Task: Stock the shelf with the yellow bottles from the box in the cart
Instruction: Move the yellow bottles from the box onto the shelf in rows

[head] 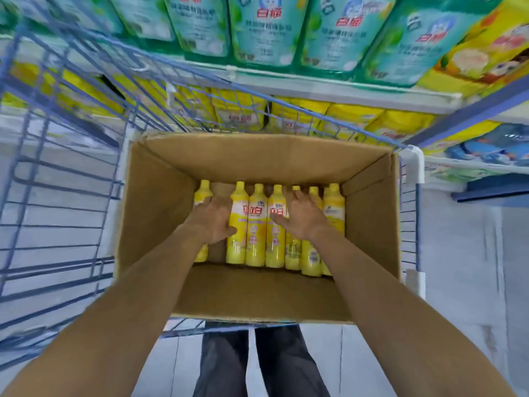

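Observation:
An open cardboard box (160,202) sits in a blue wire cart (65,196). Several yellow bottles (256,224) lie side by side on its floor, caps pointing away from me. My left hand (213,219) is down in the box over the gap between the leftmost bottle (201,193) and its neighbour, its fingers reaching the leftmost bottle and its thumb against the neighbour. My right hand (303,216) lies spread on the bottles right of the middle, fingers fairly straight and thumb out to the left. Neither hand has a bottle lifted.
Beyond the cart stands a white shelf (315,90) holding yellow packs and bottles (240,110) below, and green refill pouches (263,30) above. The cart's wire walls rise at the left and far side. My legs (257,362) stand on pale floor under the box's near edge.

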Motion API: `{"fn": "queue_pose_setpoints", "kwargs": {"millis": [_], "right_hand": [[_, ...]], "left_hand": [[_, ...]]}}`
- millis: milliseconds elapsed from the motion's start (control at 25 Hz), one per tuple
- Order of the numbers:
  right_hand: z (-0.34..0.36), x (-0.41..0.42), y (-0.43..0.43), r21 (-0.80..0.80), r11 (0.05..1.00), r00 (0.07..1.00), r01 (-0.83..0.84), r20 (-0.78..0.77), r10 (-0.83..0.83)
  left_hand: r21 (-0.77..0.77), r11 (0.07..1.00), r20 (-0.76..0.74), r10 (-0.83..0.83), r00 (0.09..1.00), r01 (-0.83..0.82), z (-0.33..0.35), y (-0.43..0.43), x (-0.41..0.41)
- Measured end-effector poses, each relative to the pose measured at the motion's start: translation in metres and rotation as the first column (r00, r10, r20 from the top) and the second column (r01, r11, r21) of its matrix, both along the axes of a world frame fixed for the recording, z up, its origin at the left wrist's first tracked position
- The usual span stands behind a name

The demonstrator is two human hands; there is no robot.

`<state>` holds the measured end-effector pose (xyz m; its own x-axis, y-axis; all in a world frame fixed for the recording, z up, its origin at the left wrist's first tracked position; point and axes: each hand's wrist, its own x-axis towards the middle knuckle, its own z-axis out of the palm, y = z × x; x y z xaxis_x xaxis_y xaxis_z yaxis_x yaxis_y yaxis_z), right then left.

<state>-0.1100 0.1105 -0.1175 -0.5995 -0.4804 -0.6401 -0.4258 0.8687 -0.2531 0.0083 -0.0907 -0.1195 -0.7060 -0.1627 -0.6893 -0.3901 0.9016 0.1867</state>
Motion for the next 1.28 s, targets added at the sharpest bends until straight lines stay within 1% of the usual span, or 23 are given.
{"fn": "queue_pose_setpoints", "kwargs": {"millis": [120, 240, 400, 520, 600, 760, 800, 880, 1040, 1120, 1200, 1280], "right_hand": [[-0.037, -0.015, -0.017, 0.006, 1.000, 1.000, 0.011, 0.004, -0.011], [-0.074, -0.024, -0.031, 0.028, 1.000, 1.000, 0.011, -0.001, -0.011], [-0.106, -0.026, -0.036, 0.034, 0.999, 0.999, 0.009, -0.037, -0.008], [-0.118, -0.024, -0.039, 0.028, 0.998, 0.996, 0.060, -0.071, -0.058], [-0.122, -0.024, -0.040, 0.008, 0.995, 0.993, 0.098, -0.063, -0.097], [-0.123, -0.023, -0.037, -0.030, 0.990, 0.991, 0.136, 0.012, -0.136], [-0.123, -0.023, -0.038, -0.023, 0.991, 0.991, 0.132, 0.042, -0.130], [-0.124, -0.022, -0.043, -0.035, 0.987, 0.981, 0.159, 0.114, -0.154], [-0.135, -0.020, -0.051, -0.054, 0.961, 0.937, 0.272, 0.244, -0.251], [-0.133, -0.015, -0.053, -0.117, 0.927, 0.907, 0.357, 0.283, -0.313], [-0.143, -0.012, -0.053, -0.180, 0.910, 0.893, 0.372, 0.337, -0.298], [-0.149, -0.004, -0.053, -0.210, 0.900, 0.873, 0.381, 0.401, -0.276]], "left_hand": [[0.044, 0.998, 0.015, 0.036, 0.999, -0.037, -0.044, -0.020, -0.027], [0.055, 0.996, -0.002, 0.071, 0.997, -0.070, -0.094, -0.032, -0.046], [0.167, 0.955, -0.029, 0.251, 0.968, -0.243, -0.128, -0.022, -0.061], [0.202, 0.891, -0.100, 0.432, 0.896, -0.407, -0.146, -0.007, -0.059], [0.239, 0.837, -0.098, 0.524, 0.846, -0.492, -0.154, -0.003, -0.053], [0.364, 0.700, 0.079, 0.634, 0.769, -0.614, -0.151, -0.019, -0.039], [0.400, 0.654, 0.106, 0.663, 0.742, -0.642, -0.148, -0.022, -0.034], [0.450, 0.602, 0.113, 0.694, 0.711, -0.659, -0.143, -0.022, -0.026], [0.500, 0.575, 0.053, 0.726, 0.685, -0.648, -0.140, -0.022, -0.008], [0.509, 0.584, 0.023, 0.725, 0.688, -0.633, -0.131, -0.026, -0.001], [0.509, 0.596, -0.010, 0.725, 0.688, -0.621, -0.128, -0.028, 0.004], [0.514, 0.605, -0.045, 0.727, 0.685, -0.608, -0.124, -0.026, 0.005]]}}
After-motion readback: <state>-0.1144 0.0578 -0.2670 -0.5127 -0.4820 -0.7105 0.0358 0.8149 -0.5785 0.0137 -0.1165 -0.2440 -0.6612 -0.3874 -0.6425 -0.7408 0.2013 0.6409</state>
